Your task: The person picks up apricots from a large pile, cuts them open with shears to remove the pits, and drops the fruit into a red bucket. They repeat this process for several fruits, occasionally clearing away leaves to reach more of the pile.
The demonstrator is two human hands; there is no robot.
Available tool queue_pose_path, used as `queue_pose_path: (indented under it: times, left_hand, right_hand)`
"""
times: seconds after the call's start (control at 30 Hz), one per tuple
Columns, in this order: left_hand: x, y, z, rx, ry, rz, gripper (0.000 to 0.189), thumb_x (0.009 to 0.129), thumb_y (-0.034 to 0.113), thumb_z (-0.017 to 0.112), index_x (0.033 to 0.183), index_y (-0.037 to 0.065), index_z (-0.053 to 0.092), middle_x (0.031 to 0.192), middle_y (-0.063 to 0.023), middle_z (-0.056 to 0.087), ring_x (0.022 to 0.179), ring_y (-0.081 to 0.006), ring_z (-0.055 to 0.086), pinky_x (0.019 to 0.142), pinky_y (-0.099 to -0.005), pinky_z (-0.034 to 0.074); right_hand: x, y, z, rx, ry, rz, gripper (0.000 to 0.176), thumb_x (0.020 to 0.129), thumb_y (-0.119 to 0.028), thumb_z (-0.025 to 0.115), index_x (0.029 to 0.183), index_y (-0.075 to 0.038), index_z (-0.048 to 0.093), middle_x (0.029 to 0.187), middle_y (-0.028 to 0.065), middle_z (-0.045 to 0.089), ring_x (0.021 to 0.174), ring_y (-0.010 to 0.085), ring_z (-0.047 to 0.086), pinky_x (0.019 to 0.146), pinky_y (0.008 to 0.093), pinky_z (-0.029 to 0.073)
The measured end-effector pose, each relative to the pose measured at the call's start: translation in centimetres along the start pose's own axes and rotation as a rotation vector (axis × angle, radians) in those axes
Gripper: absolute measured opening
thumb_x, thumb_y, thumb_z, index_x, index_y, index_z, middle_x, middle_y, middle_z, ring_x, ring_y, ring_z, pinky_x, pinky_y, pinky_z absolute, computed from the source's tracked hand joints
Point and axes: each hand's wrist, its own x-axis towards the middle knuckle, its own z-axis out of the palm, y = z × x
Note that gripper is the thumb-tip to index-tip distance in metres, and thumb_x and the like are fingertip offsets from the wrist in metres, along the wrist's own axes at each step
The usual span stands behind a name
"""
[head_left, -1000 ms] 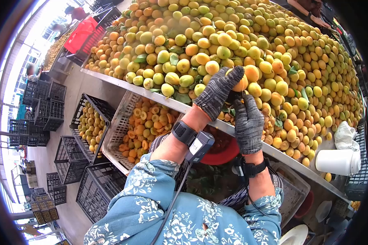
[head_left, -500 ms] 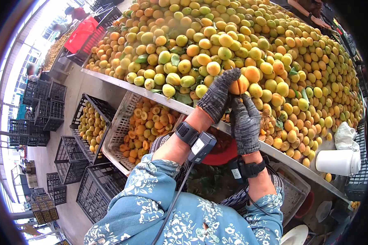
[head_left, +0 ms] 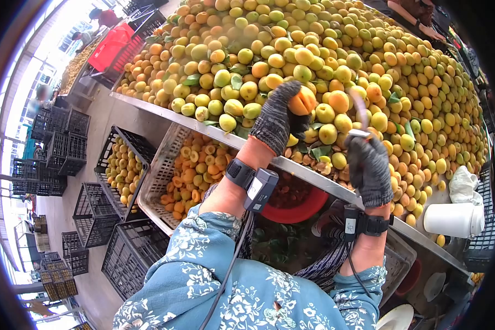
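My left hand [head_left: 279, 118], in a dark grey knitted glove, is closed round an orange apricot [head_left: 302, 102]. Dark cut lines run down the fruit's side. To the right, my gloved right hand [head_left: 370, 169] grips a small knife [head_left: 359, 133]; its thin curved blade points up and is blurred by motion. Both hands are above the metal edge of a table heaped with yellow-green and orange apricots [head_left: 324, 114]. Between them, at the table's edge, lie cut scraps, leaves and a few fruits [head_left: 339, 160].
A pale crate [head_left: 151, 184] of halved apricots stands below the table at left, beside a black crate [head_left: 140, 144] of more fruit. Under the edge is a red basin [head_left: 297, 213]. A white bucket [head_left: 451, 219] lies at right. Another person's hand [head_left: 432, 32] is across the heap.
My hands have come apart. The left moved up and left with the apricot, while the right moved right and down with the knife, whose blade now shows.
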Motion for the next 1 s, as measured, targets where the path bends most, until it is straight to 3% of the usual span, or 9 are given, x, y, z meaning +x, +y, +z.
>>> queue_pose_path:
  times: [0.1,0.2,0.47,0.57,0.7,0.8,0.9,0.93,1.0]
  left_hand:
    - [-0.8,-1.0,2.4,-0.048,0.078,-0.138,0.025,0.086,0.04,0.06,0.091,0.015,0.059,0.066,0.0,0.055,0.045,-0.012,0.051,0.038,-0.0244,0.04]
    - [-1.7,-1.5,2.9,0.181,-0.063,-0.17,0.028,0.087,0.04,0.061,0.098,0.014,0.062,0.074,0.0004,0.059,0.053,-0.0098,0.055,0.043,-0.0224,0.043]
    - [-1.6,-3.5,3.8,0.22,-0.189,-0.09,0.036,0.089,0.036,0.06,0.111,0.006,0.062,0.087,-0.0016,0.062,0.071,-0.0086,0.061,0.055,-0.0195,0.051]
    - [-1.2,-4.2,3.1,0.251,-0.383,0.02,0.046,0.078,-0.006,0.063,0.122,0.004,0.055,0.112,-0.0062,0.061,0.103,-0.0178,0.058,0.091,-0.0318,0.048]
    - [-0.8,-4.8,2.8,-0.325,-0.332,-0.29,0.038,0.078,0.004,0.067,0.115,0.003,0.057,0.104,-0.0069,0.062,0.095,-0.0153,0.06,0.083,-0.0289,0.051]
    - [-1.0,-6.1,2.9,0.086,-0.101,-0.001,0.034,0.084,0.02,0.063,0.113,0.002,0.057,0.103,-0.0084,0.063,0.093,-0.0147,0.061,0.08,-0.0277,0.052]
    - [-1.9,-4.3,4.1,-0.243,-0.221,-0.119,0.041,0.084,0.024,0.061,0.116,0.0,0.055,0.108,-0.0112,0.062,0.096,-0.021,0.062,0.077,-0.0301,0.055]
    - [-2.1,-3.7,4.3,-0.407,-0.28,-0.177,0.044,0.084,0.025,0.061,0.118,-0.001,0.054,0.11,-0.0126,0.062,0.097,-0.0242,0.063,0.075,-0.0312,0.056]
    - [-2.2,-2.9,4.4,-0.398,-0.318,-0.148,0.045,0.084,0.025,0.06,0.12,-0.002,0.053,0.111,-0.0133,0.061,0.095,-0.025,0.064,0.073,-0.0319,0.056]
  right_hand:
    - [0.5,-0.7,-0.1,-0.076,-0.054,-0.098,0.025,0.085,-0.018,0.067,0.105,-0.003,0.061,0.075,-0.0008,0.058,0.044,0.0032,0.042,0.038,0.016,0.032]
    - [0.0,-0.9,1.1,-0.09,-0.13,-0.118,0.041,0.078,-0.011,0.072,0.116,-0.003,0.06,0.088,0.0018,0.063,0.077,0.0084,0.058,0.07,0.021,0.049]
    - [-0.1,-1.0,0.4,-0.083,-0.133,0.102,0.045,0.07,-0.011,0.075,0.11,0.003,0.062,0.098,0.0079,0.066,0.087,0.015,0.063,0.08,0.0272,0.052]
    - [-0.5,-0.7,1.6,0.157,-0.212,-0.091,0.041,0.072,-0.014,0.071,0.11,-0.001,0.062,0.089,0.003,0.065,0.073,0.0102,0.062,0.063,0.0205,0.05]
    - [-0.5,-0.3,1.2,0.274,-0.196,-0.069,0.044,0.067,-0.008,0.07,0.108,0.005,0.061,0.096,0.0112,0.066,0.087,0.0208,0.065,0.08,0.031,0.054]
    - [-0.6,0.0,1.1,0.351,-0.107,-0.051,0.043,0.071,-0.013,0.066,0.11,0.005,0.06,0.096,0.0115,0.065,0.086,0.0212,0.065,0.079,0.0312,0.054]
    - [0.0,0.2,0.4,0.567,-0.076,0.037,0.044,0.075,-0.019,0.061,0.113,0.004,0.059,0.096,0.0115,0.065,0.084,0.0219,0.065,0.079,0.0319,0.054]
    - [-0.3,-0.3,0.9,0.54,-0.06,0.024,0.046,0.082,-0.023,0.058,0.121,0.0,0.054,0.091,0.007,0.065,0.048,0.0081,0.052,0.043,0.0197,0.047]
    - [0.0,-0.3,0.4,0.554,-0.055,0.016,0.047,0.082,-0.023,0.058,0.123,0.0,0.052,0.09,0.0073,0.065,0.047,0.0073,0.051,0.043,0.0199,0.047]
